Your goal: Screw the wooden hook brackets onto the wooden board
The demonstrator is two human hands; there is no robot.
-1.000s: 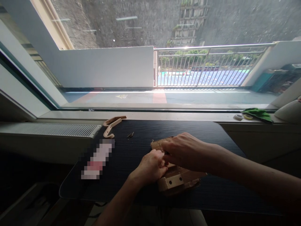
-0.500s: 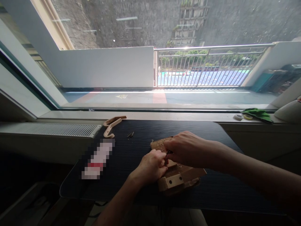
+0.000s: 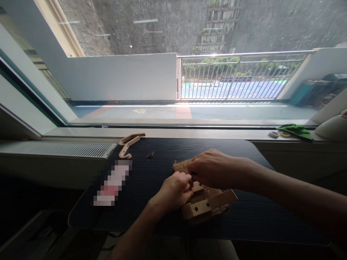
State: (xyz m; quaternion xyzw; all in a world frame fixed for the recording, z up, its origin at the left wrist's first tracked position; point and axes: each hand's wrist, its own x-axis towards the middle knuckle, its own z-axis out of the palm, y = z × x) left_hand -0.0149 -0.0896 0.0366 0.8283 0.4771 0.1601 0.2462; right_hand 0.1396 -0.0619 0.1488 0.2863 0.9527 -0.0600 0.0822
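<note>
A wooden board (image 3: 183,165) lies on the dark table, with wood crumbs on it. My left hand (image 3: 175,189) rests on its left side, fingers curled together beside a small wooden piece (image 3: 197,187) with dark holes; what they pinch is hidden. My right hand (image 3: 210,168) is closed over the board's far part, its fingertips meeting those of my left hand. A small dark thing shows between the two hands, too hidden to name. Nearer to me, a bent wooden hook (image 3: 202,207) with two dark round spots sits across the board's near end.
Two more wooden hooks (image 3: 129,146) lie at the table's far left, with several screws (image 3: 150,155) to their right. A blurred pale packet (image 3: 114,182) is at the left. On the windowsill are green gloves (image 3: 296,131) and tape rolls (image 3: 273,134).
My right hand has turned slightly and shifted a little left, uncovering more of the small wooden piece and the near hook. My left hand stays in place.
</note>
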